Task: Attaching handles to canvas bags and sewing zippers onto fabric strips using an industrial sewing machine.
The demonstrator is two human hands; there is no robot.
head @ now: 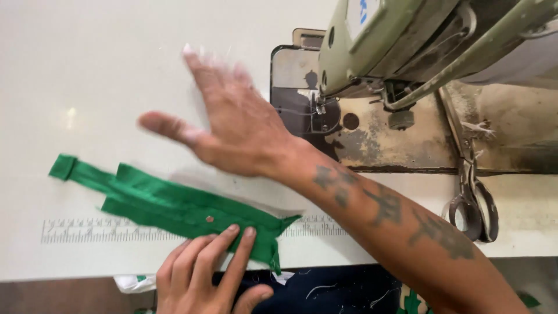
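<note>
Left hand point(200, 279) fingers pressed flat on green fabric strip point(174, 206) near bench point(87, 75) front edge; right hand point(232, 125) fingers spread, blurred, above.

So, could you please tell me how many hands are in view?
2: the left hand presses the green fabric strip at the table's near edge; the right hand, blurred, hovers open above the table.

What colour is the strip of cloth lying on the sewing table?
Bright green. The cloth strip shows plainly in the head view, pinned by the left hand.
</note>
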